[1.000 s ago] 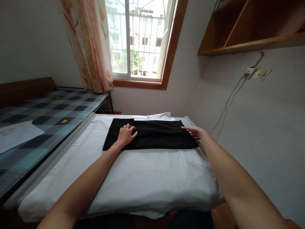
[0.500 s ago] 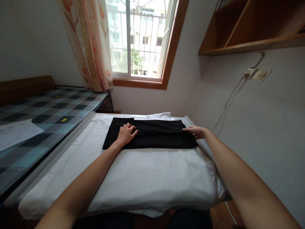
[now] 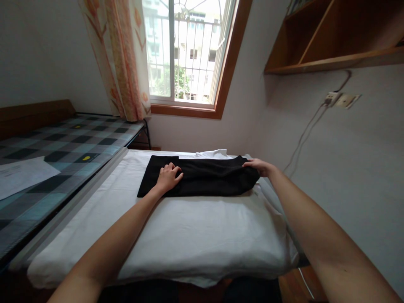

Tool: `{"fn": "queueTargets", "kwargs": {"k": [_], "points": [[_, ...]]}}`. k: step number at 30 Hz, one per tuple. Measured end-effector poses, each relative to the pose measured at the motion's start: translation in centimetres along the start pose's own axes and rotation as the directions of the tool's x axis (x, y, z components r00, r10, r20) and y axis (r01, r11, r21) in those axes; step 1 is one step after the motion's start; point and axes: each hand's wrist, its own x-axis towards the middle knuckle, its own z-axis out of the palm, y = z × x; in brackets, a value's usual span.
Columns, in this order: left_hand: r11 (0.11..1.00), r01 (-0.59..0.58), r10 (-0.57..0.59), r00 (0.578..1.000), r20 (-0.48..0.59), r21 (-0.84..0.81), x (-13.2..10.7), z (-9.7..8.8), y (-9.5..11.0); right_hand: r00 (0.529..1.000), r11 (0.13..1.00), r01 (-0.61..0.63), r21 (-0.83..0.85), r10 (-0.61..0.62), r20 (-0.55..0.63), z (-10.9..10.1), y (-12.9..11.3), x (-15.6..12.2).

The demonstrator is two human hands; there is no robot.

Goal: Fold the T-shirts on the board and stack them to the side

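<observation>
A black folded garment (image 3: 210, 181) lies lengthwise across the white-covered surface (image 3: 202, 235); its exact kind does not show. My left hand (image 3: 169, 178) rests on its left part, fingers apart and slightly bent, pressing from above. At the right end, my right hand (image 3: 259, 166) grips the cloth, thumb on top, and that end is lifted a little and bunched. The right fingers are partly hidden by the fabric. Behind the garment, a piece of white cloth (image 3: 214, 154) sticks up.
To the left stands a bed with a checked mattress (image 3: 104, 134) and a sheet of paper (image 3: 25, 174) on it. A window (image 3: 189, 54) with a patterned curtain (image 3: 123, 63) is ahead. A wooden shelf (image 3: 315, 63) and a socket (image 3: 342, 100) with a hanging cord are on the right wall.
The garment's right end has been raised and drawn inward by my right hand, so its corner no longer lies flat. My left hand stays in place on the cloth.
</observation>
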Motion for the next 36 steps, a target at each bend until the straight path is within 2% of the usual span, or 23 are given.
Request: {"fn": "queueTargets", "kwargs": {"k": [1, 3, 5, 7, 9, 12, 14, 16, 19, 22, 24, 28, 31, 34, 36], "points": [[1.0, -0.002, 0.002, 1.0, -0.002, 0.0, 0.0, 0.0, 0.0, 1.0, 0.999, 0.018, 0.041, -0.019, 0.017, 0.3, -1.2, 0.0], [1.0, -0.006, 0.005, 1.0, -0.007, -0.005, -0.1, 0.0, 0.0, 0.995, 0.994, 0.099, 0.038, -0.098, -0.03, 1.5, -3.7, -0.1], [1.0, -0.002, 0.002, 1.0, -0.006, -0.007, -0.1, -0.1, 0.0, 0.974, 0.973, 0.219, -0.077, -0.222, -0.039, 4.0, -5.9, -0.5], [1.0, 0.005, -0.005, 1.0, 0.0, -0.003, -0.1, -0.1, 0.1, 0.943, 0.907, 0.312, -0.282, -0.333, -0.027, 7.5, -7.2, -1.3], [1.0, 0.01, -0.01, 1.0, 0.005, 0.006, -0.1, -0.1, 0.1, 0.901, 0.784, 0.392, -0.482, -0.433, 0.027, 11.4, -7.5, -2.2], [1.0, 0.008, -0.008, 1.0, 0.005, 0.01, -0.2, -0.1, 0.1, 0.92, 0.619, 0.343, -0.707, -0.374, 0.118, 16.2, -6.7, -3.5], [1.0, 0.004, -0.004, 1.0, 0.003, 0.008, -0.2, -0.1, 0.1, 0.926, 0.562, 0.303, -0.77, -0.366, 0.097, 18.0, -6.4, -4.2], [1.0, 0.0, 0.0, 1.0, 0.001, 0.01, -0.2, -0.2, 0.1, 0.925, 0.54, 0.286, -0.792, -0.371, 0.081, 18.3, -6.8, -4.6], [1.0, -0.005, 0.005, 1.0, 0.001, 0.02, -0.2, -0.1, 0.1, 0.918, 0.529, 0.284, -0.8, -0.392, 0.067, 17.3, -8.1, -4.9], [1.0, -0.009, 0.009, 1.0, 0.002, 0.025, -0.1, 0.0, 0.1, 0.891, 0.52, 0.296, -0.801, -0.453, 0.034, 16.7, -9.1, -5.2], [1.0, -0.009, 0.008, 1.0, 0.001, 0.026, -0.1, 0.0, 0.1, 0.887, 0.514, 0.316, -0.797, -0.458, 0.056, 17.1, -9.1, -5.3], [1.0, -0.017, 0.017, 1.0, 0.002, 0.023, -0.2, -0.2, 0.2, 0.908, 0.519, 0.343, -0.783, -0.395, 0.137, 18.9, -7.9, -5.4], [0.999, -0.026, 0.026, 1.0, 0.001, 0.021, -0.2, -0.3, 0.3, 0.9, 0.49, 0.33, -0.807, -0.42, 0.113, 19.8, -7.6, -5.4], [0.999, -0.022, 0.022, 1.0, 0.006, 0.03, -0.2, -0.4, 0.3, 0.898, 0.462, 0.324, -0.826, -0.426, 0.113, 19.6, -8.4, -5.3], [0.999, -0.018, 0.018, 1.0, 0.011, 0.042, -0.3, -0.4, 0.3, 0.911, 0.503, 0.322, -0.802, -0.395, 0.118, 19.0, -9.1, -4.7]]}}
